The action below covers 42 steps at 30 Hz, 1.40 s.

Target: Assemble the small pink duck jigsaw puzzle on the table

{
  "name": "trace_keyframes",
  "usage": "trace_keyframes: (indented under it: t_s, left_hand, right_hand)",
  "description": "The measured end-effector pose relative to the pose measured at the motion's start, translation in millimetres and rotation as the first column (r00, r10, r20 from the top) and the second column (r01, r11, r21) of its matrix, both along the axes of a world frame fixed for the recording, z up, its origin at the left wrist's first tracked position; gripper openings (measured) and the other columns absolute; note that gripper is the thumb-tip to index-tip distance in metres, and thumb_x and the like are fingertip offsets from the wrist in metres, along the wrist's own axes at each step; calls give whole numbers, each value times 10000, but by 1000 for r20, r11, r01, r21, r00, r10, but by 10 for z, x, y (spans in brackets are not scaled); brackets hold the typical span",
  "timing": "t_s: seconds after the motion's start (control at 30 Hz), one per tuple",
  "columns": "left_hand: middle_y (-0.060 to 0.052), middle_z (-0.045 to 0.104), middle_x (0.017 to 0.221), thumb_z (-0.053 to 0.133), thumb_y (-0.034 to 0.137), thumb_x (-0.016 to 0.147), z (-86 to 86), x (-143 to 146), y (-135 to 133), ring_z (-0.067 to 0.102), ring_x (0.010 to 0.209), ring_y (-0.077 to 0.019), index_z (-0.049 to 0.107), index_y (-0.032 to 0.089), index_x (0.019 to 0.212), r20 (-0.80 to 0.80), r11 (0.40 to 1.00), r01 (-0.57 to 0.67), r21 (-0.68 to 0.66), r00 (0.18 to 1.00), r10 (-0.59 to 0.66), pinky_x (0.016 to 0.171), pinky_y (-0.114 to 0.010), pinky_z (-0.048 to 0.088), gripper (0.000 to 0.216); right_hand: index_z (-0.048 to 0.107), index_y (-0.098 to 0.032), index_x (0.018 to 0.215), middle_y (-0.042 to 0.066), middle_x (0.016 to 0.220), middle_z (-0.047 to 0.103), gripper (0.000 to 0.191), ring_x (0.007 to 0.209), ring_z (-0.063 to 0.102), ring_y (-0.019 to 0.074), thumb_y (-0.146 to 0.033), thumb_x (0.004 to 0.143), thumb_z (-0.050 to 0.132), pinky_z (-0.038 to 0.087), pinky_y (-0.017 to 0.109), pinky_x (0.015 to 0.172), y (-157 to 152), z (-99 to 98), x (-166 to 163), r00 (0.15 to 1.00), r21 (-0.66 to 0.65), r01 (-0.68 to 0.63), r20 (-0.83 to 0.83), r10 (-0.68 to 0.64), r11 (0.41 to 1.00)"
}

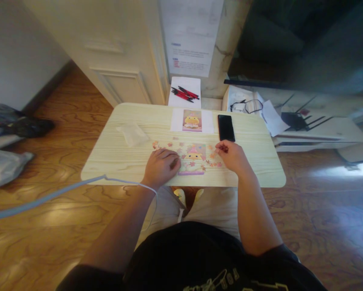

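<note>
A partly assembled jigsaw puzzle (193, 159) with a yellow cartoon figure lies on the small light wooden table (121, 157). My left hand (161, 165) rests palm down at the puzzle's left edge, fingers curled against it. At the puzzle's upper right corner, my right hand (233, 155) pinches a small puzzle piece (223, 148). Loose pieces (213, 161) lie scattered around the puzzle, including some at the left (156, 144). A reference picture (192, 120) of the same figure lies at the table's far edge.
A black phone (226, 127) lies beside the reference picture. A clear plastic bag (133, 134) sits on the left part of the table. Red and black pens (184, 93) rest on a white box behind. Glasses (250, 106) and papers lie on a low shelf to the right.
</note>
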<state>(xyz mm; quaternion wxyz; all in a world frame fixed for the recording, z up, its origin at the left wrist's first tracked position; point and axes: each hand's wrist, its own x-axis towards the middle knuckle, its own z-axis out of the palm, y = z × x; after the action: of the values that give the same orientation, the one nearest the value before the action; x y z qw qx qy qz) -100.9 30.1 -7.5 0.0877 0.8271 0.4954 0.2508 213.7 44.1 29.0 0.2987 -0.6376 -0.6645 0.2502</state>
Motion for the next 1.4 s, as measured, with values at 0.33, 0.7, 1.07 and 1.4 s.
trace_keyframes:
  t_s: [0.33,0.7,1.07,1.4]
  left_hand:
    - [-36,737,1298,617,348,935,60,-12,-47,617,1201,-288,759,309,1204,6,991,126,-46,992,-126,1067,-507,454,306]
    - [-39,733,1281,593,353,951,67,-15,-57,609,1187,-293,756,294,1191,-3,991,128,-32,992,-129,1025,-505,452,295]
    - [-62,719,1333,582,369,954,84,38,-56,584,1225,-337,716,247,1233,-51,1000,-28,-9,998,28,1024,-543,428,334]
    - [-65,685,1339,618,365,940,47,-10,-47,577,1227,-308,752,297,1225,-47,994,105,28,994,-103,1026,-510,450,323]
  right_hand:
    - [774,-230,987,25,979,798,170,890,714,194,-140,900,659,543,328,850,273,152,-779,971,16,-240,-12,241,971]
    - [789,-215,951,25,930,794,158,859,707,204,-132,887,671,527,336,824,438,71,-1000,966,-13,-258,31,258,966]
    - [787,-212,961,24,916,789,165,843,701,189,-119,860,696,536,319,825,534,-34,-1023,971,-35,-240,-15,239,970]
    - [783,-187,919,49,923,783,95,847,687,189,-149,881,705,498,293,808,603,-20,-1130,938,-100,-313,123,324,944]
